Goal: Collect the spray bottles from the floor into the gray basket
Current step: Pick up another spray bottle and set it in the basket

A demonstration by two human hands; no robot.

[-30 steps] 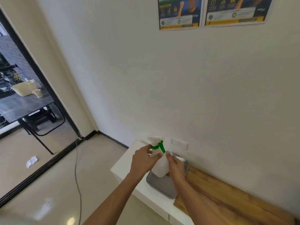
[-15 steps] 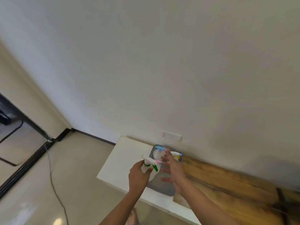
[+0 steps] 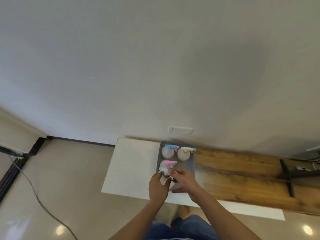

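The gray basket (image 3: 192,168) sits on a white bench top (image 3: 131,163) by the wall. Inside stand three white spray bottles: one with a blue head (image 3: 167,151), one with a yellow and blue head (image 3: 183,154), one with a pink head (image 3: 167,163). My left hand (image 3: 158,188) grips a white bottle with a green collar (image 3: 164,176) at the basket's near left corner. My right hand (image 3: 184,181) hovers beside it over the basket's near end, fingers spread, touching the bottle's head.
A wooden bench surface (image 3: 242,179) runs to the right of the basket, with a black metal leg (image 3: 287,172) across it. A cable (image 3: 39,203) trails over the glossy floor at left. A wall switch plate (image 3: 181,130) sits just above the bench.
The view has tilted down over the basket. The green-collared bottle has come lower, from above the basket to its near left corner. My right hand has spread beside it.
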